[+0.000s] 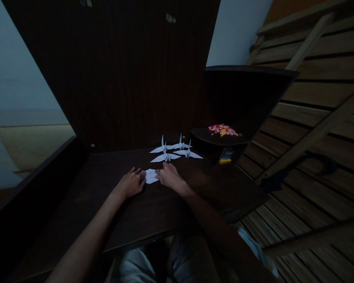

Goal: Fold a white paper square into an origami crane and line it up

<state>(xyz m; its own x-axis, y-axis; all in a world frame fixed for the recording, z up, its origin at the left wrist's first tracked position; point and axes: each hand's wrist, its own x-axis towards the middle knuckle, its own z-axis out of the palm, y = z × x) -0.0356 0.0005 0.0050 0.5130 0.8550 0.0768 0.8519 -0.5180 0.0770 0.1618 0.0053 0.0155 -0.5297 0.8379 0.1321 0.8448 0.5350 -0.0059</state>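
Dim room, with a dark wooden desk (88, 177) across the lower middle of the frame, backed by a tall panel (129, 86). Just behind center, four paper cranes (166, 157) with raised points and spread wings, apparently finished. Below them, near mid-frame, a small white paper (150, 177) lying flat with a many-sided outline, so presumably only partly folded, with neck and wings not yet formed. Left hand (133, 182) at its left edge, fingers bent; right hand (168, 175) at its right edge, thumb side on the paper; too dark to tell pinching from pressing. Widest stretch of desktop toward the left of the frame, up to a raised side board (26, 184). Tightest beyond the right fingers, close to the nearest crane, contact unclear. Farther right, a low shelf (199, 136) bearing colorful bits (222, 129); at lower middle, the desk's front edge.
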